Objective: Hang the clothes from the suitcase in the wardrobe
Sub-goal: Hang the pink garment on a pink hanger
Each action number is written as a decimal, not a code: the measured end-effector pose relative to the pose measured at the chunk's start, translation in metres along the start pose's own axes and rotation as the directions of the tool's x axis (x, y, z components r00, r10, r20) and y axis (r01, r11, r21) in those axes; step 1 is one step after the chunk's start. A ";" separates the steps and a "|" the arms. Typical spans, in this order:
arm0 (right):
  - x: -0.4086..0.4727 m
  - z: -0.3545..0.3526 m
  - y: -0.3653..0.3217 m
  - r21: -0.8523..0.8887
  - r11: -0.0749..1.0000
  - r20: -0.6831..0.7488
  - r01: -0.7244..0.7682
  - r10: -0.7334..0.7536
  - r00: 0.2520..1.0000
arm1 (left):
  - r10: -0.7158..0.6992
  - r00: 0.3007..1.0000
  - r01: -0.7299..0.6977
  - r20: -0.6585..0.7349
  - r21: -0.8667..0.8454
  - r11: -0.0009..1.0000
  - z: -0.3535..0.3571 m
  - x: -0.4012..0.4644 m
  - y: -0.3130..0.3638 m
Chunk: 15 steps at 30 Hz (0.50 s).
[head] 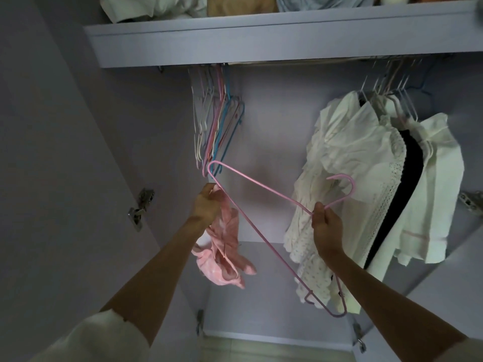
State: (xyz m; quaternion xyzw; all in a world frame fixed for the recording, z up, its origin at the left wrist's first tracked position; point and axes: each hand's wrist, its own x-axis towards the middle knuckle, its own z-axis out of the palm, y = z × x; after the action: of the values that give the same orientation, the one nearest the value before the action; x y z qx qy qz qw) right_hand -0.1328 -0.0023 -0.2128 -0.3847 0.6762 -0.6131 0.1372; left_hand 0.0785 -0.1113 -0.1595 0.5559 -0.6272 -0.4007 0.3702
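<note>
I face the open wardrobe. My left hand [207, 203] grips a small pink garment [226, 253], which dangles below it in a crumpled bunch. My right hand [325, 226] pinches the neck of a pink wire hanger [264, 188] just under its hook; the hanger is tilted, one corner up by my left hand, the other low at the right. The rail [287, 61] runs under the top shelf. The suitcase is not in view.
A bunch of bare coloured hangers [217, 124] hangs at the rail's left. White and black clothes [366, 178] hang at its right. The shelf [261, 35] above carries folded fabrics. Door hinges [139, 207] sit on the left wall.
</note>
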 end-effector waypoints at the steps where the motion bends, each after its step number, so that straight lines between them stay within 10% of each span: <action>1: -0.001 0.001 0.000 0.000 1.000 -0.014 0.013 -0.013 1.000 | 0.056 0.998 -0.058 0.014 0.125 0.990 0.001 0.002 -0.005; 5: -0.005 0.003 -0.005 0.007 0.999 -0.033 0.037 -0.037 0.999 | 0.100 0.985 -0.155 0.138 0.475 0.866 0.000 0.003 -0.014; 11: -0.013 0.004 -0.018 0.111 0.992 -0.047 -0.059 0.064 0.997 | 0.061 0.996 -0.078 0.067 0.279 0.957 0.006 -0.008 -0.008; 15: -0.008 0.000 -0.015 0.179 0.969 -0.109 -0.169 0.191 0.976 | -0.124 0.981 0.041 0.151 0.460 0.887 -0.004 -0.011 -0.011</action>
State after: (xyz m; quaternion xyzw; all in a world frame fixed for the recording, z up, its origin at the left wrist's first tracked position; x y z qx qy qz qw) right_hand -0.1217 0.0039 -0.2010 -0.2695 0.6613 -0.6760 0.1817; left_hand 0.0883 -0.1016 -0.1684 0.6156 -0.7094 -0.3059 0.1556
